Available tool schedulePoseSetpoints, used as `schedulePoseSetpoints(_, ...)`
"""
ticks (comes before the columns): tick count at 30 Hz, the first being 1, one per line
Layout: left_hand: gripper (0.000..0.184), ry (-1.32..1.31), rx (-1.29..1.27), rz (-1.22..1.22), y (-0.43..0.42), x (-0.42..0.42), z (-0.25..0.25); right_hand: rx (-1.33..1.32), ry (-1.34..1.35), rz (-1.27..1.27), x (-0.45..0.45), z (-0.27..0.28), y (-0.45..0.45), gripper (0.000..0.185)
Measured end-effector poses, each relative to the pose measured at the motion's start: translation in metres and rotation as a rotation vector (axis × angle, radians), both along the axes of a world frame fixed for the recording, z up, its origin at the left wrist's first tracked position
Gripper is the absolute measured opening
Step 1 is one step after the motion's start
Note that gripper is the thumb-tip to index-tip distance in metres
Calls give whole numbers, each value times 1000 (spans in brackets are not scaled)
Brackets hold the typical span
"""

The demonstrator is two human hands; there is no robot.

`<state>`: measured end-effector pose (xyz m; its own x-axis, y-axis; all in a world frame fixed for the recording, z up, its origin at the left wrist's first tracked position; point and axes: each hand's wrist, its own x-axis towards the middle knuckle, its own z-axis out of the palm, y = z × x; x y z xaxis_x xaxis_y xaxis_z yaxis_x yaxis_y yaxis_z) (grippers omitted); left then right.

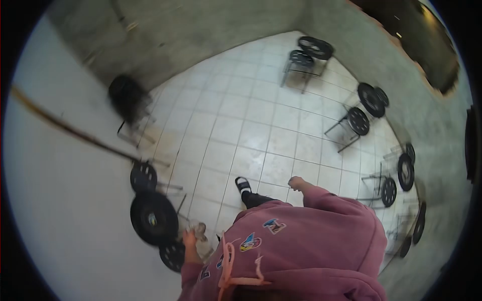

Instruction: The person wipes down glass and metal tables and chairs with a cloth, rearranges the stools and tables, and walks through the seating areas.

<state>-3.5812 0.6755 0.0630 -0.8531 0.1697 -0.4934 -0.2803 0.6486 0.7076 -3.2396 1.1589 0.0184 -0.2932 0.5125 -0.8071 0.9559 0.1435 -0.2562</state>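
My left hand hangs low at the left of my body, its fingers closed on a crumpled pale cloth that is blurred. Close beside that hand is a black wheel with a tire, resting on black round stools. My right hand is held out in front of my body over the tiled floor, fingers curled in. Something small and greyish shows at its fingertips, too blurred to name. One foot in a black sandal is stepping on the tiles.
White floor tiles spread ahead. More wheels on stools stand at the far wall, along the right wall and further down it. A dark blurred stack is at the left wall. A brown pole or cable crosses the left wall.
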Motion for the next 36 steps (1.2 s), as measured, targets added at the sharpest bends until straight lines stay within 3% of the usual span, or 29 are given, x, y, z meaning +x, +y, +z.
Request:
schedulePoseSetpoints(1, 28, -97, 129, 23, -8, -21, -52, 23, -32, 7, -7, -1, 11, 28)
schedulePoseSetpoints(3, 25, -5, -161, -271, 21, -42, -37, 50, -47, -21, -31, -13, 45, 28)
schedulePoseSetpoints(5, 25, -371, -187, -150, 42, -66, -38, 207, -80, 46, -60, -30, 67, 29)
schedulePoseSetpoints(6, 25, -363, -195, -179, 63, -87, -37, 198, -21, 107, -75, -27, 84, 29)
schedulePoseSetpoints(7, 25, -358, -133, -181, 84, -108, -40, 203, 35, 171, -110, 8, 103, 29)
schedulePoseSetpoints(9, 25, -372, -28, -173, 113, -134, -31, 358, 181, 182, -159, 4, 133, 30)
schedulePoseSetpoints(15, 22, -479, 211, -247, 181, -232, -45, 345, 470, -14, -291, 43, 182, 32)
schedulePoseSetpoints(17, 20, -460, 211, -92, 233, -245, 16, 338, 471, -60, -317, 46, 184, 32)
schedulePoseSetpoints(18, 20, -460, 205, -118, 239, -273, -7, 344, 469, -85, -325, 38, 187, 32)
schedulePoseSetpoints(21, 18, -362, 23, -349, 233, -367, -94, 334, 234, -91, -331, 3, 177, 29)
schedulePoseSetpoints(22, 19, 74, -175, -856, 231, -399, -104, 325, 151, -108, -330, -11, 171, 28)
schedulePoseSetpoints(24, 20, 548, -362, -1356, 238, -463, -107, 307, 39, -223, -328, -35, 154, 28)
schedulePoseSetpoints(27, 24, 269, -529, -1212, 267, -536, -102, 157, -97, -316, -353, 4, 141, 29)
schedulePoseSetpoints(29, 28, -392, -88, -477, 284, -572, -69, 181, -71, -351, -373, -8, 139, 30)
schedulePoseSetpoints(30, 32, -539, 59, -381, 302, -576, -29, 211, -34, -366, -382, -12, 138, 31)
schedulePoseSetpoints(34, 36, -529, -178, -551, 352, -664, -56, 185, 125, -388, -434, -1, 143, 36)
schedulePoseSetpoints(35, 37, -287, -169, -732, 364, -668, -53, 183, 125, -401, -443, 4, 145, 36)
schedulePoseSetpoints(36, 37, -325, -110, -617, 384, -669, -54, 205, 156, -432, -451, 9, 148, 36)
